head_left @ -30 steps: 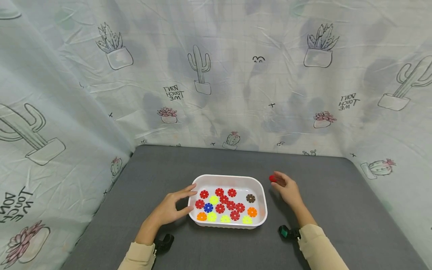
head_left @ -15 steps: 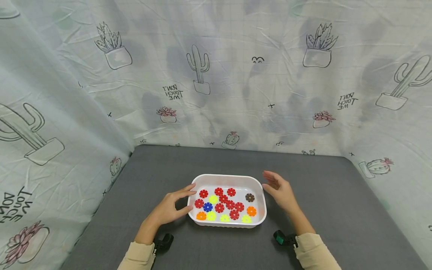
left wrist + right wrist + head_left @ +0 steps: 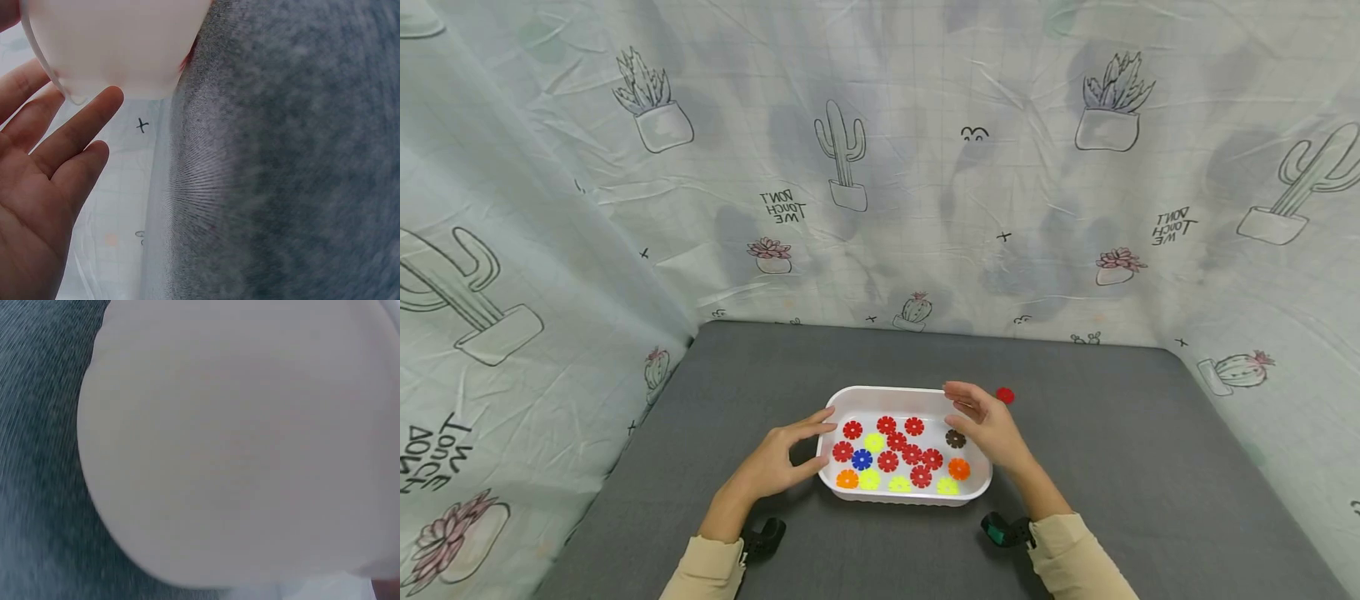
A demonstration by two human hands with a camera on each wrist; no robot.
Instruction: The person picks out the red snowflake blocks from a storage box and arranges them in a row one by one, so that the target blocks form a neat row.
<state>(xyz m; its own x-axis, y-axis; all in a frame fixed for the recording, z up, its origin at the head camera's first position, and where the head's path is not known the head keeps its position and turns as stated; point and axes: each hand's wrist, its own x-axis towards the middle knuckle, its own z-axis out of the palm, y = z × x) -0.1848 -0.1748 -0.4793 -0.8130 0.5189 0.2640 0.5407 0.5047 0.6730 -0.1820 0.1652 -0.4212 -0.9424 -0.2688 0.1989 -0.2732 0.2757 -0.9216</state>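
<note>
Holding tray (image 3: 904,397): roughly seven red discs (image 3: 888,460), three yellow.

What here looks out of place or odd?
One red flower-shaped piece lies alone on the grey table, just beyond the white tray's far right corner, while the other pieces sit inside the tray. Nothing looks spilled or damaged.

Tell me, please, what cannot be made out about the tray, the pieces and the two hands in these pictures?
- Right wrist view: the blurred white tray wall fills the frame; no pieces or fingers show.
- Left wrist view: the tray's contents are hidden behind its wall; only the left hand shows.
- Head view: the right hand covers the tray's far right corner, so pieces there are hidden.
- Head view: the red piece on the table is too small to show its shape.
</note>
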